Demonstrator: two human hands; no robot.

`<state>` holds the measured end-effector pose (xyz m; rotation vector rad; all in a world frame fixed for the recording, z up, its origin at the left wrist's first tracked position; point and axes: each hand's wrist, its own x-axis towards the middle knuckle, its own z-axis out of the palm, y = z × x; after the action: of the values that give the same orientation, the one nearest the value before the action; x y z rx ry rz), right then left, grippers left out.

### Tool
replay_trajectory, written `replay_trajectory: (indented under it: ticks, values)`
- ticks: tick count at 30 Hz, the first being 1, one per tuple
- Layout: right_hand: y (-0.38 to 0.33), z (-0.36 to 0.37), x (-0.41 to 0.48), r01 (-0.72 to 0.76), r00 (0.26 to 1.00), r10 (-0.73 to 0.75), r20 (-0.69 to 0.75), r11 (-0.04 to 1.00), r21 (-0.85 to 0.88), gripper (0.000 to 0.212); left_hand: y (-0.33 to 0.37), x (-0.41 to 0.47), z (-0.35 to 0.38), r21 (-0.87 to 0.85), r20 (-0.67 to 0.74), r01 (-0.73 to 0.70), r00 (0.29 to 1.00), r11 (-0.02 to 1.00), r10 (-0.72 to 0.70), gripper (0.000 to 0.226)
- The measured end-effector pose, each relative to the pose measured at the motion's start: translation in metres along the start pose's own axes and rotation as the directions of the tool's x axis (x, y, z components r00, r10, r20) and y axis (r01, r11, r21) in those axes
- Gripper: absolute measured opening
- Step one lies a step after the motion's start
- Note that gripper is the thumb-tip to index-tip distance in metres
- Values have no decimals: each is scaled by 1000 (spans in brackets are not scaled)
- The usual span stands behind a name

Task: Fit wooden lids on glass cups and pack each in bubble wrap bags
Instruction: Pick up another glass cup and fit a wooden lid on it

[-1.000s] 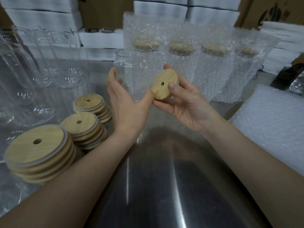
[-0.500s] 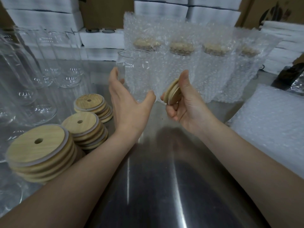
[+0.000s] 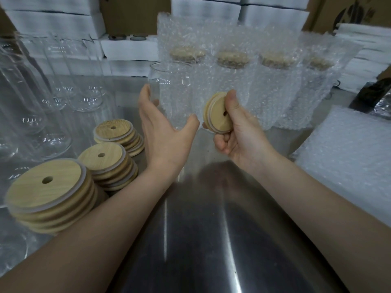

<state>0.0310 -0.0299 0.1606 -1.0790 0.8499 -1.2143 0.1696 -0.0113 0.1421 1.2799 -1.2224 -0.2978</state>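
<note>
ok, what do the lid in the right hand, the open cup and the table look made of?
Lid in the right hand: pale wood, maybe bamboo, matte; grain shows, with a whitish ring, likely a rubbery seal. Cup: clear glossy glass; see-through, bright glints. Table: brushed metal, probably stainless steel; streaky reflections.

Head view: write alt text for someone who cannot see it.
The right hand grips a wooden lid while the open left hand reaches toward a lidless glass cup on a steel table. Behind stand bubble-wrapped lidded cups; lid stacks sit left.
</note>
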Motion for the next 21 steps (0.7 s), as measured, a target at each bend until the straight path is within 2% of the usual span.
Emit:
replay_trajectory:
  ticks: [3, 7, 14, 21]
  values:
    - [0, 1, -1, -5, 999, 4, 33, 999, 37, 66, 0, 0, 0, -3, 4, 2, 1000, 1000, -2, 93]
    - [0, 1, -1, -11, 998, 1, 63, 989, 145, 51, 2, 0, -2, -16, 8, -8, 1000, 1000, 8, 94]
    - [-1, 1, 0, -10, 996, -18, 90, 951, 308, 42, 2, 0, -2, -5, 4, -11, 1000, 1000, 11, 92]
    - [0, 0, 0, 27, 992, -61, 109, 957, 287, 28, 1, 0, -1, -9, 2, -11, 1000, 1000, 11, 93]
